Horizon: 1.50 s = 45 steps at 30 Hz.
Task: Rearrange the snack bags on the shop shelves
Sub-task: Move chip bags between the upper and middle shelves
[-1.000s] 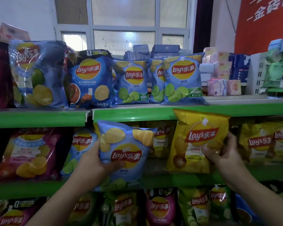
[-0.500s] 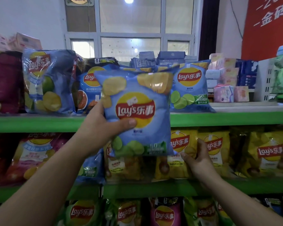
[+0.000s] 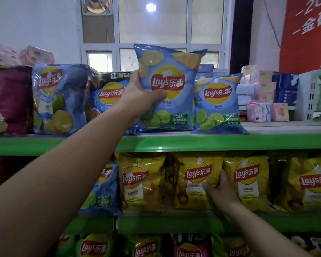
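My left hand point(image 3: 140, 98) grips a light-blue lime chip bag point(image 3: 170, 86) by its left edge and holds it upright on the top green shelf point(image 3: 211, 141), just left of a matching blue bag point(image 3: 219, 104). My right hand point(image 3: 221, 193) rests on the middle shelf, its thumb pressed on the front of a yellow chip bag point(image 3: 196, 180) and its fingers reaching between that bag and another yellow bag point(image 3: 247, 180) on the right. More yellow bags point(image 3: 142, 180) stand to either side.
The top shelf also carries a darker blue bag point(image 3: 109, 95), a clear-wrapped blue pack point(image 3: 57, 97) and a maroon bag point(image 3: 7, 97) at the left, with tissue packs point(image 3: 263, 97) at the right. A blue bag point(image 3: 102, 190) stands on the middle shelf. Several bags fill the bottom shelf point(image 3: 146, 245).
My left hand has lifted the blue lime bag from the middle shelf up onto the top shelf. My right hand has pushed the yellow bag back into the middle row.
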Motion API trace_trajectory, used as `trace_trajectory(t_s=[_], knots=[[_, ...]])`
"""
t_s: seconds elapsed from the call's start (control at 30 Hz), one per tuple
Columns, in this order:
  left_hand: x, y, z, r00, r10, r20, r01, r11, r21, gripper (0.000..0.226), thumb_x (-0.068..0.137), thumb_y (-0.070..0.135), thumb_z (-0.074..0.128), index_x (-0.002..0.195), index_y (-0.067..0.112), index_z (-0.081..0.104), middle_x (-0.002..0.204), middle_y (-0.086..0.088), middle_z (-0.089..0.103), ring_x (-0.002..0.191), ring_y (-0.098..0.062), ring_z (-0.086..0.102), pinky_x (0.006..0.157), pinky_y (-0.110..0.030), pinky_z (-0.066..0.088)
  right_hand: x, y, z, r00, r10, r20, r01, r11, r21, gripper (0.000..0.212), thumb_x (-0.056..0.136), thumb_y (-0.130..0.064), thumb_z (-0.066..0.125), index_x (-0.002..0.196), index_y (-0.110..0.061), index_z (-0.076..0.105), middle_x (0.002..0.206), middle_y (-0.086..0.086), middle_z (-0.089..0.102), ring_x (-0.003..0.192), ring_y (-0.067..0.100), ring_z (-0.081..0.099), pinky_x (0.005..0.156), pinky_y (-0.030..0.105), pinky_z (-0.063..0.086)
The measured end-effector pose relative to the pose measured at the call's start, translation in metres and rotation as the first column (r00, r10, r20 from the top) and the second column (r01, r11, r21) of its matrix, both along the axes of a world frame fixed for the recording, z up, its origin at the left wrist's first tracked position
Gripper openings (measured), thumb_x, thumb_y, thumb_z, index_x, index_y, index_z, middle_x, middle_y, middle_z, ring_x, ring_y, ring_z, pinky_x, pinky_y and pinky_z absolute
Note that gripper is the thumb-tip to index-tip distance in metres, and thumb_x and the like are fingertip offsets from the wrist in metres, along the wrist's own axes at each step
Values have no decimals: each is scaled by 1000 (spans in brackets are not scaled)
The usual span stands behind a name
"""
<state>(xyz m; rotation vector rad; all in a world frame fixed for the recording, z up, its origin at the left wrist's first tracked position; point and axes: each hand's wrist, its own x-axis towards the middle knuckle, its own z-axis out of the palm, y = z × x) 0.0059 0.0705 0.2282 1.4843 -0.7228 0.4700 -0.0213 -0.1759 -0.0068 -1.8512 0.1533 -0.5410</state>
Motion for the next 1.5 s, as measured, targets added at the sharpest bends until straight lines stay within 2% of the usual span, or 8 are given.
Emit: trace_trajectory(t_s=[0.2,0.43,0.53,0.7,0.83,1.0,1.17,1.5], knots=[[31,-7,-10,978,155,-141,-131,977,168,65,90,15,69,142,21,31,111,0,64,103,-25,66,85,-43,58,-3,-5,2,993,-99,58,102,994,-36,67,85,-18,69,142,-26,34,131,0,56,122,27,51,98,46,45],[35,-2,-24,934,304,-189,-209,892,402,95,62,31,89,137,19,32,106,5,57,101,-21,60,71,-27,54,-12,-14,1,978,-120,170,135,987,-81,57,88,-25,65,138,-28,37,95,-26,52,87,-2,53,61,13,40],[37,-8,-23,947,303,-111,-234,882,410,66,71,22,86,122,21,45,105,7,63,98,-16,62,71,-27,56,-10,-11,2,972,-137,193,157,983,-91,49,92,-31,58,137,-28,39,93,-26,52,82,-6,50,59,14,39],[40,-20,-25,935,282,-214,-177,895,409,75,76,21,82,140,17,41,129,-4,61,117,-29,59,99,-47,53,6,-5,15,960,-190,204,215,970,-110,34,95,-28,54,128,-26,48,92,-21,58,90,13,62,63,23,49],[24,-14,-26,917,399,-13,-340,796,500,57,68,39,81,118,20,62,111,-2,70,101,-27,66,88,-46,59,14,-2,19,968,-236,88,249,949,-195,35,95,-31,54,129,-21,49,112,-1,64,103,27,61,82,38,50],[-4,15,-28,829,490,270,-557,677,481,33,78,44,75,90,15,66,89,1,70,77,-12,65,62,-30,56,5,0,15,895,-321,310,397,891,-221,38,87,-37,64,119,-21,50,90,-12,56,87,19,59,63,28,45],[-10,65,-44,622,663,417,-756,646,101,25,78,27,68,100,18,61,88,2,63,80,-17,60,71,-31,50,-5,18,14,836,-300,459,454,848,-273,33,91,-39,57,114,-19,47,93,-10,47,80,12,49,63,27,41],[29,101,-47,778,621,-93,-596,777,203,82,76,46,76,139,13,37,132,-6,56,112,-21,59,95,-41,53,-7,91,30,760,2,650,308,880,-363,17,84,-18,61,98,-23,54,82,-9,51,72,6,52,54,27,47]])
